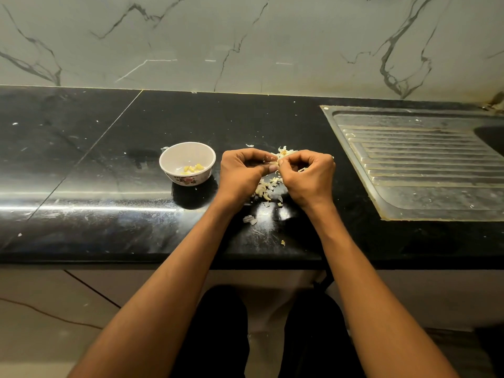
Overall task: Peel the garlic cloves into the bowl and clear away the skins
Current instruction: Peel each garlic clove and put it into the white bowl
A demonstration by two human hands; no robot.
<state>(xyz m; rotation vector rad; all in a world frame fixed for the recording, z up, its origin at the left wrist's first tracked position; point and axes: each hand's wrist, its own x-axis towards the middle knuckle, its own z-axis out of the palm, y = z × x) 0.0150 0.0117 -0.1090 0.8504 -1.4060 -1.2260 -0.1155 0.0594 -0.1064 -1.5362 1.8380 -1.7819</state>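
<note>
Both hands are meeting knuckle to knuckle above the worktop [114,148], and between them they are hiding most of what they are holding. The left hand [241,170] is curling its fingers inward and pinching a small garlic clove [273,162], of which only a pale sliver is showing at the fingertips. The right hand [306,174] is curling in the same way and pinching at the same clove from the other side; whether it is gripping skin or flesh is too small to make out. Behind the knuckles the rest of the garlic bulb [285,151] is peeking out, papery and ragged, mostly covered. Loose skins [263,190] are lying in a thin, flaky scatter on the glossy black stone beneath and just in front of the wrists. Just left of the left hand a small round white bowl [187,162] with a floral band is sitting, holding a few smooth yellowish peeled cloves [192,168]. At the right a ribbed steel sink drainboard [414,159] is running out of frame. The veined marble wall [245,42] is rising behind.
</note>
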